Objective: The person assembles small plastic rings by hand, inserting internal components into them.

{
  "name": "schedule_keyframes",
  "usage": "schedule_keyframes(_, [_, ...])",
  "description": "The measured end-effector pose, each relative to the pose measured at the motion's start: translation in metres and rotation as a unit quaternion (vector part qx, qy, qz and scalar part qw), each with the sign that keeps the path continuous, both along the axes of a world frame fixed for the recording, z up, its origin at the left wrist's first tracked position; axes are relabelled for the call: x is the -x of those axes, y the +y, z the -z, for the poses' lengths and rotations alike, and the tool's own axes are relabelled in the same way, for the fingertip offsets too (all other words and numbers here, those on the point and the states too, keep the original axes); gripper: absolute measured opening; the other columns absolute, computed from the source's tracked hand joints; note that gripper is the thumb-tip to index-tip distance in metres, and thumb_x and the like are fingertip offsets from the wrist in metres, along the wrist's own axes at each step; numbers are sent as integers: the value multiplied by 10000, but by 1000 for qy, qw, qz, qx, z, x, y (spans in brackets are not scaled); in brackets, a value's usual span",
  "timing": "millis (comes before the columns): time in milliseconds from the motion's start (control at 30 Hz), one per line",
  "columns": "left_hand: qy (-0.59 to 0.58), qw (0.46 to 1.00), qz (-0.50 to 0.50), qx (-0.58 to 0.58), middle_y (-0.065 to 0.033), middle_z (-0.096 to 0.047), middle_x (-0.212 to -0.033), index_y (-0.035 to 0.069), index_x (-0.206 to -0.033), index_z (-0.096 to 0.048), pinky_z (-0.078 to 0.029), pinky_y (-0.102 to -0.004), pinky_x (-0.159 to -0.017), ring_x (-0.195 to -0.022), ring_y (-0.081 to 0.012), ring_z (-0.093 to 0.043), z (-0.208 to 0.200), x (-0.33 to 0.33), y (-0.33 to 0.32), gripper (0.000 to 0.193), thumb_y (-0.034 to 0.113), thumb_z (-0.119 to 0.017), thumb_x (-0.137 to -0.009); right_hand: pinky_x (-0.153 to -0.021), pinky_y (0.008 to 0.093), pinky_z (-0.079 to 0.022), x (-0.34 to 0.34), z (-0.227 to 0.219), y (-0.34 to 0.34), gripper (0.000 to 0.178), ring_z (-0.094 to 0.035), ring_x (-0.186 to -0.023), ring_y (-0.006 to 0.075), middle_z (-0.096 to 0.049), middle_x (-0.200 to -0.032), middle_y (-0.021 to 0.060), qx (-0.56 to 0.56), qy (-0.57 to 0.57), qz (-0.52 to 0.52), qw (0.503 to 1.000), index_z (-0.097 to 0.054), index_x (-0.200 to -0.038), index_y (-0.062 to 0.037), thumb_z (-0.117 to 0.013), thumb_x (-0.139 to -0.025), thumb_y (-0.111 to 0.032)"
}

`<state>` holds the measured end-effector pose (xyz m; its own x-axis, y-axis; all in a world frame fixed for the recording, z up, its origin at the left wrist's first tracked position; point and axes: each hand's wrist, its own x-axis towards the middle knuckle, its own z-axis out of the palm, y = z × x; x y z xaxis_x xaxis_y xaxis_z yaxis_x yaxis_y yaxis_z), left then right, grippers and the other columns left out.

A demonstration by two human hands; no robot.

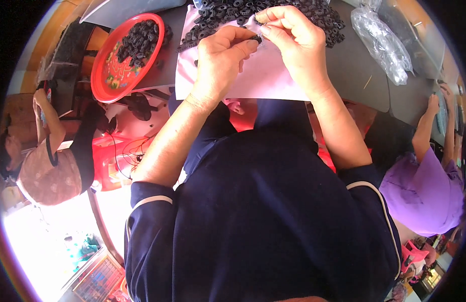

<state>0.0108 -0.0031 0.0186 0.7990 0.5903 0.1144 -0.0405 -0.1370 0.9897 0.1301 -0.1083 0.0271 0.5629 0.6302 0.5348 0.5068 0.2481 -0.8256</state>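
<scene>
My left hand [218,63] is closed, its thumb and forefinger pinching a small black plastic part [256,38]. Just beside it, my right hand [304,53] is closed in a pinch as well. Something small and dark shows at its fingertips, too little to make out. Both hands are over a pale pink sheet [273,86] at the near edge of the table. Beyond them a large pile of similar black parts [321,17] spreads across the far side of the sheet.
At the left stands a red oval tray [98,73] holding more black parts [140,43]. A clear plastic bag [381,43] lies on the dark table [351,75] at the right. One person [52,171] sits far left, another in purple [419,191] far right.
</scene>
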Motion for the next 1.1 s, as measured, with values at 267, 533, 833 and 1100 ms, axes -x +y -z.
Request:
schedule_keyframes(267, [-28,996,5,81,-72,-662,-815,-57,-1020,-649,-416,-194,-552,-615,-76,-539,3,8,-4,167,57,-628,-899,-716,208,-490,7,-6,0,186,-605,-805,57,-678,-892,3,33,72,-71,994,-648,-1048,-5,-664,-864,3])
schedule_keyframes(533, [-66,984,8,168,-48,-655,-784,-22,-947,-648,-395,-187,-534,-584,-58,-502,19,18,-5,109,74,-647,-895,-593,216,-444,6,-3,0,169,-558,-636,60,-640,-737,4,115,208,-124,963,-663,-959,-18,-727,-831,-108])
schedule_keyframes(833, [-36,991,21,126,17,-627,-745,20,-942,-672,-387,-194,-543,-617,-28,-488,18,20,-10,127,95,-705,-845,-694,415,-496,-24,-5,50,128,-657,-802,282,-649,-850,73,306,-437,68,843,-668,-882,-88,-636,-825,-199])
schedule_keyframes(1100, [-36,994,31,96,28,-627,-756,22,-928,-666,-379,-192,-545,-641,-27,-495,19,23,-10,123,93,-715,-840,-702,448,-480,-31,2,58,130,-635,-797,318,-623,-814,81,311,-396,10,864,-639,-841,-56,-629,-751,-149])
